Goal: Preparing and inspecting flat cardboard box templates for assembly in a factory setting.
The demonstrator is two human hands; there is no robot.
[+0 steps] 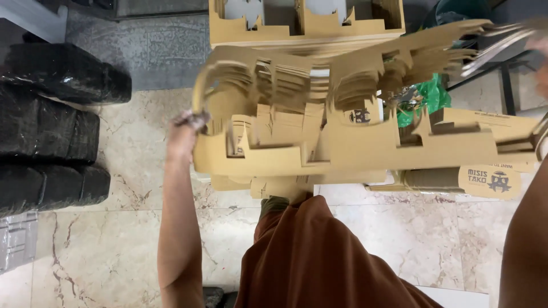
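Note:
My left hand [184, 134] grips the left end of a thick bundle of flat brown die-cut cardboard blanks [354, 142], held out above the floor. The bundle's upper sheets are fanned and motion-blurred. At the far right edge my right hand [539, 63] is blurred against the other end of the bundle; its grip is mostly out of frame. My right forearm runs down the right edge. My brown trouser leg [319, 256] shows below the bundle.
A stack of the same cardboard blanks [308, 25] stands at the top. Black plastic-wrapped bundles [51, 125] are piled at left on the marble floor [114, 228]. A green plastic bag [425, 97] and a dark metal frame [505, 85] lie beyond the cardboard.

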